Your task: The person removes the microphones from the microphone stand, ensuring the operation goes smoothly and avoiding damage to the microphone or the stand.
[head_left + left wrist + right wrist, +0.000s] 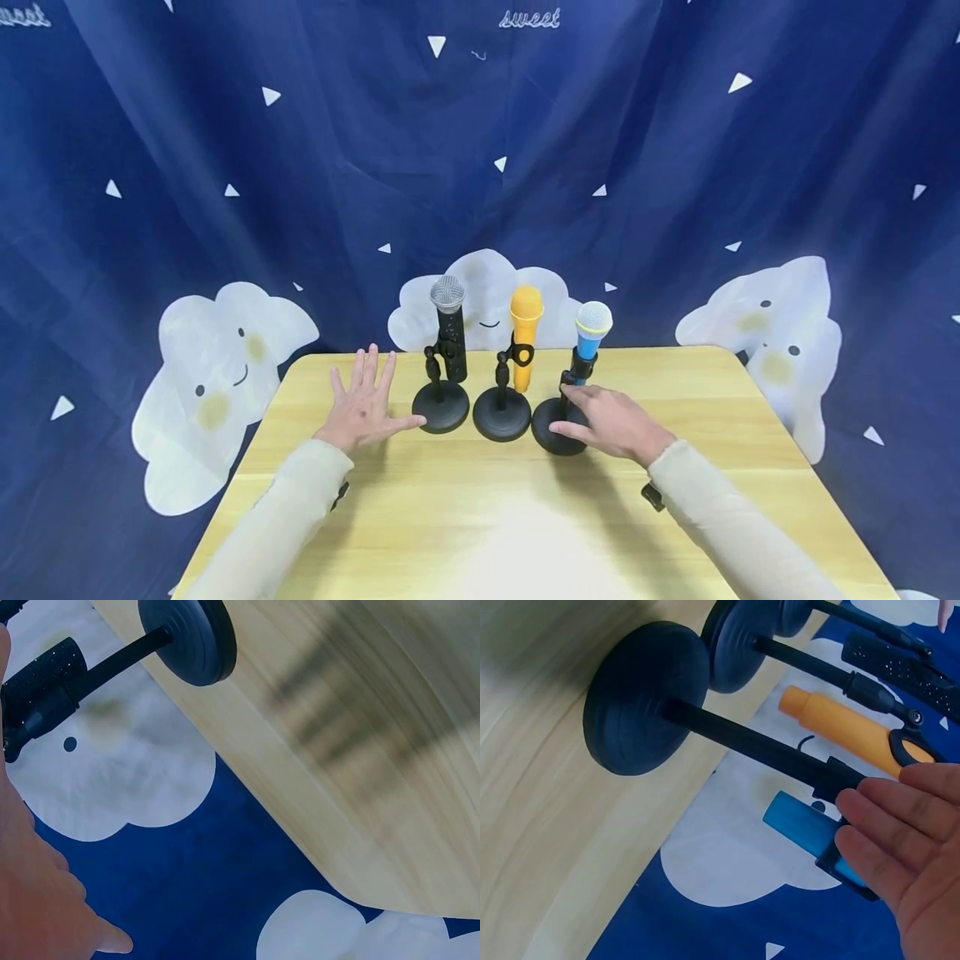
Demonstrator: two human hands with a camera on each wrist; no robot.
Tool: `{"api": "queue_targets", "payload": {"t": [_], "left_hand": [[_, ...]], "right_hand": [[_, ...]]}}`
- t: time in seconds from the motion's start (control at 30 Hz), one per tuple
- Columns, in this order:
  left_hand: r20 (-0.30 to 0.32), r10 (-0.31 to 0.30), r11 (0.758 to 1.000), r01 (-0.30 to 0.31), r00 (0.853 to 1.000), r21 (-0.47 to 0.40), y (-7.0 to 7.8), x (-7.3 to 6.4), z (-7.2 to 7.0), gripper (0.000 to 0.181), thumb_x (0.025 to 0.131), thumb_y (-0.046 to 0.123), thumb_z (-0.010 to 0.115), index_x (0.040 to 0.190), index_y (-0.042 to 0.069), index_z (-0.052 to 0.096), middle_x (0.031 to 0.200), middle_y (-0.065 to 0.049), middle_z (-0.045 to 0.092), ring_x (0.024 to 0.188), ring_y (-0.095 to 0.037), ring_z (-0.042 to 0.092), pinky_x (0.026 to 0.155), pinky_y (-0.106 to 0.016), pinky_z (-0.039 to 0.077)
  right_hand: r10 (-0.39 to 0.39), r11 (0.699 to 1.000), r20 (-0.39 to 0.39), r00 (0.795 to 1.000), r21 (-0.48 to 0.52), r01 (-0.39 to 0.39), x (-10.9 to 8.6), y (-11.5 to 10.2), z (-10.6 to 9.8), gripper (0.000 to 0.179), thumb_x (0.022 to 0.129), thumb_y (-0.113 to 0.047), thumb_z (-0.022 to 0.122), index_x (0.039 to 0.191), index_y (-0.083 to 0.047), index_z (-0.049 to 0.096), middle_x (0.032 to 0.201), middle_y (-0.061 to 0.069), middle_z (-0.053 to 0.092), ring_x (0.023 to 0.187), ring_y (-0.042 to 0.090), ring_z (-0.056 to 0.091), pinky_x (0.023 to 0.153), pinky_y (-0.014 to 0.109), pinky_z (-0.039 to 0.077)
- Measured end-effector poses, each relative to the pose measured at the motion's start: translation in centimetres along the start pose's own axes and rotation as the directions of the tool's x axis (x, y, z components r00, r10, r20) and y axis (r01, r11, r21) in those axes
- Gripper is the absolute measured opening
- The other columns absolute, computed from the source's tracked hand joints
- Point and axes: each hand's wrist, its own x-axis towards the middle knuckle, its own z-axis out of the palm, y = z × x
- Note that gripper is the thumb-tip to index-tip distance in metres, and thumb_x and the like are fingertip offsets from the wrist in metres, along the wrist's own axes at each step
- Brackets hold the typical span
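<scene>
Three microphones stand in a row on small black desk stands at the table's far side. A black microphone (pixel 452 321) with a silver mesh head is on the left, a yellow microphone (pixel 527 312) in the middle, a blue microphone (pixel 590 343) with a white head on the right. My left hand (pixel 363 412) spreads its fingers left of the left stand (pixel 441 408), thumb close to its base. My right hand (pixel 617 423) reaches to the right stand (pixel 742 746); in the right wrist view its straight fingers (pixel 885 806) lie right at the post's upper part and the clip.
The middle stand (pixel 502 414) has its round base between the other two. Behind the light wooden table (pixel 450 517) hangs a dark blue curtain (pixel 420 150) with white clouds and triangles. The table's far edge runs just behind the stands.
</scene>
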Motion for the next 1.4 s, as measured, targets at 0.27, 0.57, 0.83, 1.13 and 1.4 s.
{"api": "queue_targets", "payload": {"t": [0.27, 0.57, 0.83, 1.13, 1.4], "left_hand": [[0.042, -0.012, 0.998, 0.015, 0.999, -0.054, 0.6, -0.1, 0.7, 0.12, 0.079, 0.079, 0.06, 0.16, 0.005, 0.012, 0.163, -0.026, -0.004, 0.15, -0.043, -0.007, 0.108, -0.077, -0.006], [0.026, -0.005, 0.998, 0.007, 1.0, -0.057, 0.9, 0.5, 0.8, 0.12, 0.079, 0.079, 0.06, 0.161, 0.007, 0.01, 0.164, -0.025, -0.004, 0.15, -0.041, -0.009, 0.108, -0.077, -0.004], [0.024, -0.006, 0.999, 0.007, 1.0, -0.047, 1.2, 0.7, 0.7, 0.119, 0.079, 0.08, 0.058, 0.161, 0.008, 0.01, 0.164, -0.024, -0.004, 0.15, -0.041, -0.008, 0.109, -0.077, -0.002], [-0.008, 0.013, 0.998, -0.013, 1.0, -0.055, 2.0, 1.7, 0.6, 0.118, 0.08, 0.08, 0.057, 0.161, 0.009, 0.01, 0.164, -0.024, 0.001, 0.151, -0.042, -0.006, 0.109, -0.077, 0.001], [-0.026, 0.013, 0.995, -0.015, 1.0, -0.099, 2.5, 2.7, 0.5, 0.114, 0.083, 0.08, 0.052, 0.161, 0.009, 0.009, 0.165, -0.022, 0.0, 0.151, -0.039, -0.007, 0.111, -0.075, -0.001]], "right_hand": [[-0.089, 0.995, -0.071, 0.993, -0.062, 0.084, -0.1, -0.7, 0.9, 0.072, 0.096, -0.056, 0.058, 0.135, 0.004, 0.058, 0.132, 0.023, 0.061, 0.118, 0.038, 0.061, 0.098, 0.05, 0.051], [-0.224, 0.966, -0.133, 0.965, -0.16, 0.202, 1.0, -0.9, 1.4, 0.073, 0.095, -0.054, 0.061, 0.138, 0.005, 0.055, 0.141, 0.02, 0.055, 0.132, 0.035, 0.05, 0.112, 0.045, 0.038], [-0.304, 0.938, -0.151, 0.941, -0.22, 0.267, 1.8, -0.7, 2.3, 0.078, 0.101, -0.063, 0.038, 0.141, 0.002, 0.053, 0.146, 0.02, 0.05, 0.138, 0.033, 0.044, 0.115, 0.047, 0.034], [-0.322, 0.936, -0.185, 0.929, -0.211, 0.282, 3.1, -1.2, 2.3, 0.07, 0.098, -0.052, 0.058, 0.142, 0.002, 0.052, 0.149, 0.019, 0.048, 0.138, 0.033, 0.045, 0.113, 0.047, 0.037], [-0.369, 0.924, -0.27, 0.889, -0.21, 0.319, 4.6, -1.8, 2.3, 0.067, 0.092, -0.042, 0.07, 0.139, 0.004, 0.055, 0.144, 0.022, 0.052, 0.133, 0.033, 0.05, 0.11, 0.046, 0.041]]}}
